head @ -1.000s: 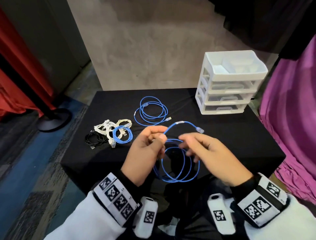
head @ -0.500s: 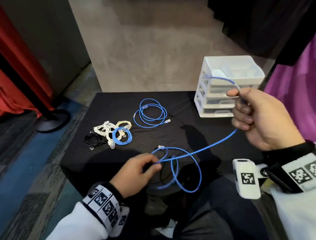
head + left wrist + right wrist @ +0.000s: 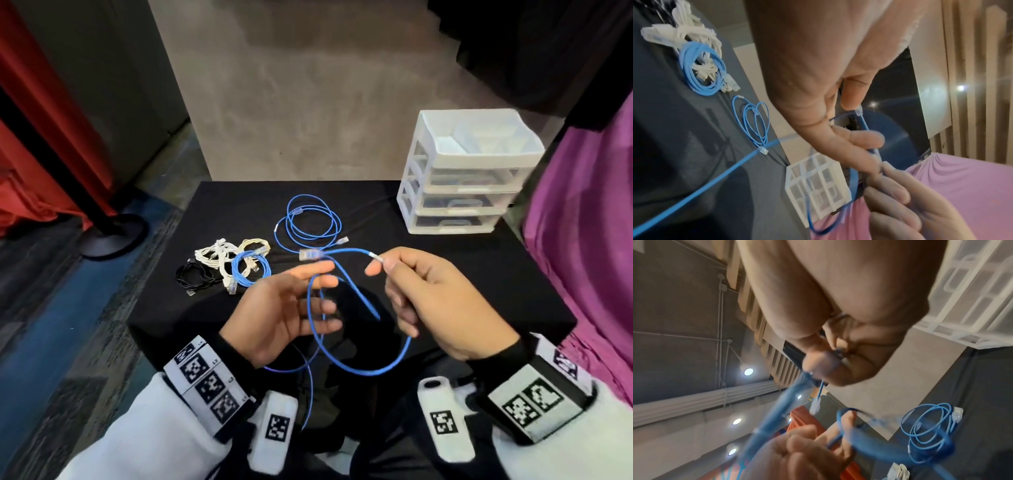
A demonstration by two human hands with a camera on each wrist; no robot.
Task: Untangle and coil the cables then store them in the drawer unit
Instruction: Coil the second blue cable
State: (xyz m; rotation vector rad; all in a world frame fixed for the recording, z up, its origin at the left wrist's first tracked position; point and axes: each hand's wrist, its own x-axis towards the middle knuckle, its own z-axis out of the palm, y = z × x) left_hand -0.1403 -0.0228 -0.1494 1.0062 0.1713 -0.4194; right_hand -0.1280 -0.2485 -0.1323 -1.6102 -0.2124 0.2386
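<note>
From the head view, your right hand [image 3: 442, 305] pinched the blue Ethernet cable [image 3: 346, 329] just behind its white boot, thumb and forefinger closed on it, the other fingers curled loosely underneath. Your left hand [image 3: 284, 308] was spread with the fingers nearly straight, and the cable was looped over them — its clear plug [image 3: 311, 255] stuck out just past your fingertip. The rest of the cable sagged in a wide loop below both hands, over the near edge of the black table [image 3: 479, 274]. Further back lay a second blue cable [image 3: 310, 224] in a loose coil, and to its left a tangle of white, black and blue cables [image 3: 226, 267]. The white drawer unit [image 3: 466, 174] stood at the far right corner, all three drawers pushed in.

From the left wrist view, the cable ran across your fingers [image 3: 857, 146] rather than being gripped, and your right hand's fingers were touching right there.

The right wrist view was blurry — but your thumb and forefinger [image 3: 818, 365] were clearly clamped on the cable, with the plug [image 3: 815, 406] dangling just below.
</note>
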